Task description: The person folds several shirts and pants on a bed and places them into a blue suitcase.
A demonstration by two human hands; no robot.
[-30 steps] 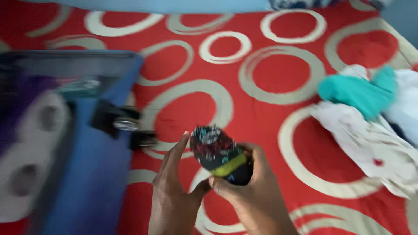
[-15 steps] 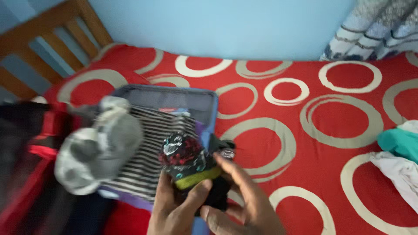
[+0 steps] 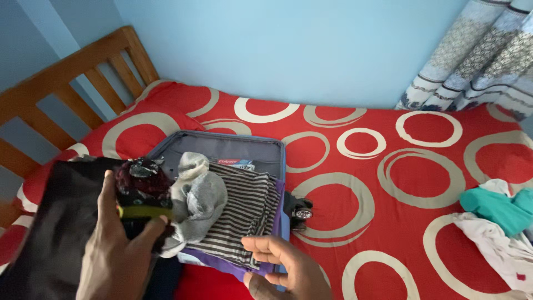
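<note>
A bed (image 3: 422,139) with a red cover patterned in pale rings fills the room, its wooden headboard (image 3: 66,83) against the blue wall. On it lies an open blue suitcase (image 3: 222,145), with a black flap to its left, packed with a striped shirt (image 3: 244,208) and a grey garment (image 3: 201,201) on top. A heap of white and teal clothes (image 3: 499,222) sits well apart at the right edge. The left hand (image 3: 114,250) grips a rolled sock bundle (image 3: 141,191) (dark, red-flecked, with a yellow-green band), fingers curled tight around it, above the case's left side. The right hand (image 3: 288,266) rests half-open, fingers loosely bent, fingertips touching the striped shirt's near edge.
</note>
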